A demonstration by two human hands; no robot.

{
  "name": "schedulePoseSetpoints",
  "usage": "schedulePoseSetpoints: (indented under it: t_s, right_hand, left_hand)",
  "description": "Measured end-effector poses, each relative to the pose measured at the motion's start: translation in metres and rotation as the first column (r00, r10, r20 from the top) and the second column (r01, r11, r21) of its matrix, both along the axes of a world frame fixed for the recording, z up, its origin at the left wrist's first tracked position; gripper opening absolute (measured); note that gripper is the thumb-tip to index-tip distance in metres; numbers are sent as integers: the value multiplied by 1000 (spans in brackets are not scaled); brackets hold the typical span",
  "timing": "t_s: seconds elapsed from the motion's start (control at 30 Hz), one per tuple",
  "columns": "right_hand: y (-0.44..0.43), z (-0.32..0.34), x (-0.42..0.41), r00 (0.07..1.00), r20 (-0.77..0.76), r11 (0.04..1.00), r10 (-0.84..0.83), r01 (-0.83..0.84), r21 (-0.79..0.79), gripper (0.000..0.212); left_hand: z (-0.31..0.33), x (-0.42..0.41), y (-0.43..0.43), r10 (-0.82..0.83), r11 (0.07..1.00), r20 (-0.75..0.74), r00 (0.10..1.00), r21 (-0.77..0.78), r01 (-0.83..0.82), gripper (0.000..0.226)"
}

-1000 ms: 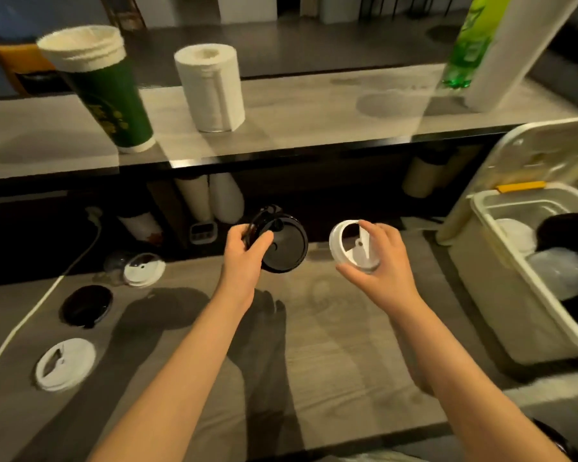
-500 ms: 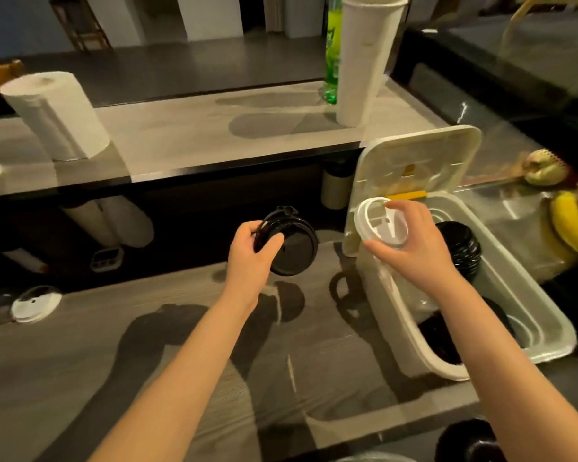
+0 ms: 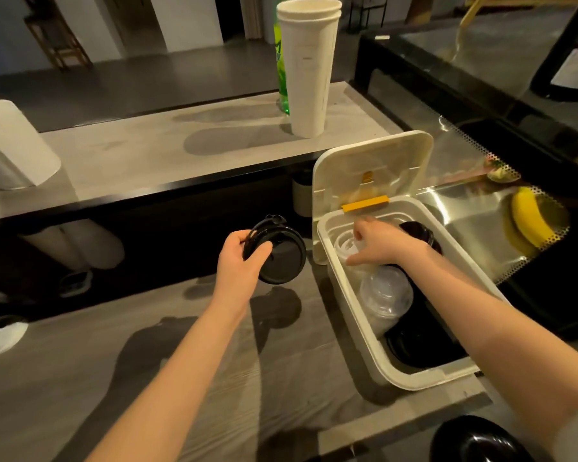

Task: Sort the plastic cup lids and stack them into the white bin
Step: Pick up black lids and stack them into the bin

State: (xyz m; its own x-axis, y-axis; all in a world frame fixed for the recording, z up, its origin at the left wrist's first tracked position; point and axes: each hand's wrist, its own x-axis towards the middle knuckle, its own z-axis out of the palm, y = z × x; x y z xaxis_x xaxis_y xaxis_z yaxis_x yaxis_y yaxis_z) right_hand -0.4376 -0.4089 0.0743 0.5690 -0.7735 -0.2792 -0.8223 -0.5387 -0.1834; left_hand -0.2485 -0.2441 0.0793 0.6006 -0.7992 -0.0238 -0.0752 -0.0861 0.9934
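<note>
A grey wood-grain counter [image 3: 167, 378] runs low in front of the person. On it, at the right end, sits the white bin [image 3: 357, 321], its hinged cover [image 3: 371, 168] tipped up against the raised shelf behind. At the far left edge a white lid [image 3: 0, 335] lies flat on the same surface. Behind and above, a pale shelf [image 3: 181, 155] with a dark front edge carries a paper towel roll [image 3: 7, 151] on the left and a tall stack of white cups [image 3: 309, 71] on the right, with a green bottle [image 3: 281, 68] just behind the cups.
</note>
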Motion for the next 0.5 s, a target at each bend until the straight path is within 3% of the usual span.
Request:
schedulePoseSetpoints:
  t_s: [0.2, 0.4, 0.5]
  right_hand:
    - [-3, -2, -16, 999, 42, 1000, -1, -1, 30, 53]
    - [1, -6, -7, 991, 120, 991, 59, -44, -124, 51]
    - [-1, -9, -3, 997, -8, 993, 75, -76, -88, 50]
  left_hand:
    - [-3, 1, 2, 13, 1000, -26, 1000, 0, -13, 18]
    - [-6, -3, -1, 22, 999, -24, 999, 24, -22, 25]
    - [-6, -4, -1, 17, 1000, -35, 999, 27, -16, 27]
